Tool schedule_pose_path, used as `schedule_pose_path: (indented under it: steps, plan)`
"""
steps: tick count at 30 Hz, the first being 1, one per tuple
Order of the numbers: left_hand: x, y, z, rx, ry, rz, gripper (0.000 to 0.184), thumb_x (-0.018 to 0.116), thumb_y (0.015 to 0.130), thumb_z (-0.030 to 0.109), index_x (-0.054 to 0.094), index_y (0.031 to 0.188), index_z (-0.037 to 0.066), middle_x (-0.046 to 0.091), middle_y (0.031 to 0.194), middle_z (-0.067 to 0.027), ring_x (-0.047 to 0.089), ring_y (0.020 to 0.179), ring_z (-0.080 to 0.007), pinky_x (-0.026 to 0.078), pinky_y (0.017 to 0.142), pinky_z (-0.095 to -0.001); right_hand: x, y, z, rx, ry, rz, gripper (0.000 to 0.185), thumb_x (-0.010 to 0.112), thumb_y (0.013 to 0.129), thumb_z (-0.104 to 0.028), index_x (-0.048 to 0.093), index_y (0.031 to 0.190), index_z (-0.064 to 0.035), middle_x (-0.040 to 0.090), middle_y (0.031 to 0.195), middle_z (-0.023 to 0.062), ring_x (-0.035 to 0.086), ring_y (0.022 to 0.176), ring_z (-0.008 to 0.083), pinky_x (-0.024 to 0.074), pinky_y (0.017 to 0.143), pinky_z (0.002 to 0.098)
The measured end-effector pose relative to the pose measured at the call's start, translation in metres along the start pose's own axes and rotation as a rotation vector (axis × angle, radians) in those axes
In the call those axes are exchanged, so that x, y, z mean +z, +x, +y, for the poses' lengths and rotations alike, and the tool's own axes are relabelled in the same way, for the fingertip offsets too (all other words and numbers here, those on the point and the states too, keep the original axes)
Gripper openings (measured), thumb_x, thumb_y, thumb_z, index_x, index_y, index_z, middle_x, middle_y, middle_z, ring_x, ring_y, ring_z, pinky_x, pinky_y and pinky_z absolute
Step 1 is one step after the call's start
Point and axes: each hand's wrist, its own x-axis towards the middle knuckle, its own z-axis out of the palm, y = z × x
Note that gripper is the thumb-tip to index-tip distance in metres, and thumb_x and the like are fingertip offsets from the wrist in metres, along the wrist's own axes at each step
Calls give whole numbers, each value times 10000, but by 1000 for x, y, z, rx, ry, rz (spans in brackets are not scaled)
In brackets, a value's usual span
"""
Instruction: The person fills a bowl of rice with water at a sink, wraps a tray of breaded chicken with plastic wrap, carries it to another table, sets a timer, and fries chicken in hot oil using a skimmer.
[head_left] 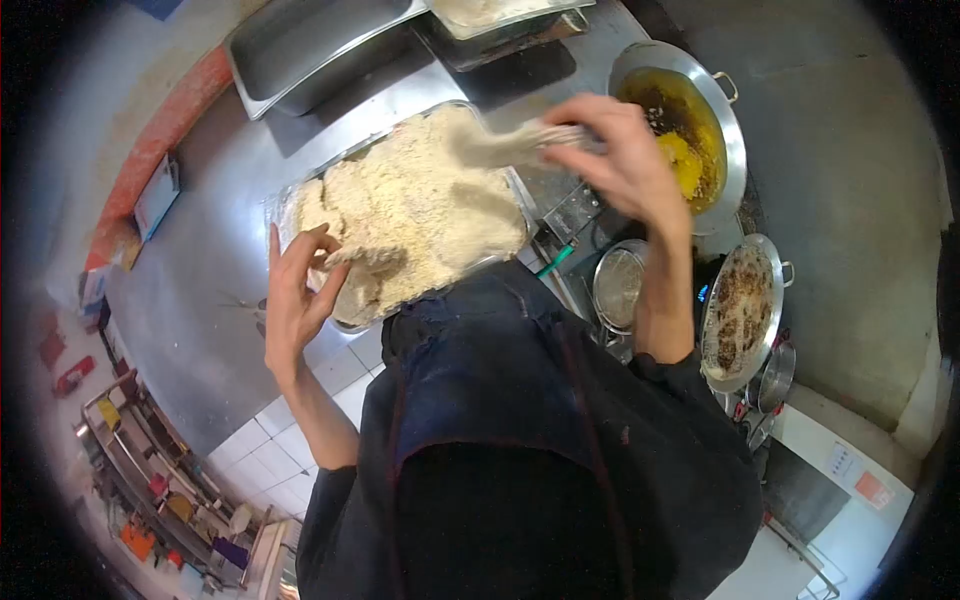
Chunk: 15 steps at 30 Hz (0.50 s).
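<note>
Steel counter (210, 320), bare metal to the left, tiled wall below its near edge. Upper left: one deep steel pan (290, 62). Right side, as I see it from my remote seat: one wok (737, 140) of yellow oil with dark and bright yellow matter in it; nearer the body, one frying pan (779, 315) of browned pieces; one round strainer (622, 285), just left of that pan.

Centre: one shallow tray (527, 212), filled with pale crumbly coating (420, 185).

Item, right hand (625, 165): between tray and wok, by far the nearer hand to the oil. Thumb and fingers pinched together on one end of a long coated strip (500, 148), blurred. Long axis runs leftward from the fingertips, out over the tray; the wok lies on the opposite side, just right of the knuckles. I note the free end pointing away from the oil.

Item, left hand (300, 285): at the tray's near left corner, thumb and forefinger closed on a second coated piece (372, 257), other fingers spread. That piece extends rightward over the coating; whether it rests there, I cannot tell.
</note>
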Motion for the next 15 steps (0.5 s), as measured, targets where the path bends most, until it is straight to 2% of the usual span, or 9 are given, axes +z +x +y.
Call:
schedule_pose_path:
  steps: [3,5,7,8,9,11,12,14,15]
  plan:
    - [4,-3,4,-9,-13,29,182,699,795,58,585,933,25,623,899,-58,642,1006,-246,105,1186,-546,-50,-43,27,372,35,175,317,720,851,-205,673,1076,13,682,951,115,630,871,172,495,791,304]
    - [7,-3,6,-14,-5,33,191,699,797,56,582,945,29,626,914,-58,640,1033,-252,107,1186,-541,-72,-67,71,531,-85,229,443,737,819,-298,667,1109,30,707,1000,172,673,930,253,506,822,356]
    - [11,-2,7,-19,8,64,193,699,802,59,579,951,34,628,923,-55,637,985,-239,121,1185,-536,-79,-85,110,639,-129,262,461,739,816,-317,668,1113,29,705,994,179,671,917,260,504,812,361]
    - [13,-1,9,-17,5,63,193,699,802,59,579,951,34,628,923,-55,637,985,-239,121,1185,-536,-81,-95,135,746,-170,295,479,740,812,-337,669,1116,27,703,987,187,670,904,266,501,802,365]
    - [14,0,11,-23,0,68,193,698,806,62,578,954,35,631,937,-57,630,958,-233,129,1184,-534,-81,-109,174,747,-174,297,479,740,812,-337,669,1116,27,703,987,187,670,904,266,501,802,365]
    - [19,0,13,-30,-8,77,192,697,810,64,578,958,35,633,950,-59,624,931,-227,137,1183,-531,-73,-140,265,904,-55,305,546,769,788,-374,666,1147,25,698,1026,196,667,911,280,498,806,378]
    - [21,0,14,-22,7,83,190,695,813,68,577,957,34,636,965,-62,615,911,-224,145,1182,-531,-67,-151,293,901,-56,304,546,769,788,-374,666,1147,25,698,1026,196,667,911,280,498,806,378]
    - [24,0,15,-17,25,92,188,694,816,72,576,957,34,639,980,-65,607,890,-220,152,1181,-530,-52,-168,337,1194,8,470,489,797,781,-374,705,950,76,693,827,89,619,718,177,478,654,328]
    - [25,-1,16,-18,33,93,186,692,819,75,578,959,33,643,988,-68,612,902,-224,153,1181,-529,-45,-177,354,1192,10,468,489,797,781,-374,705,950,76,693,827,89,619,718,177,478,654,328]
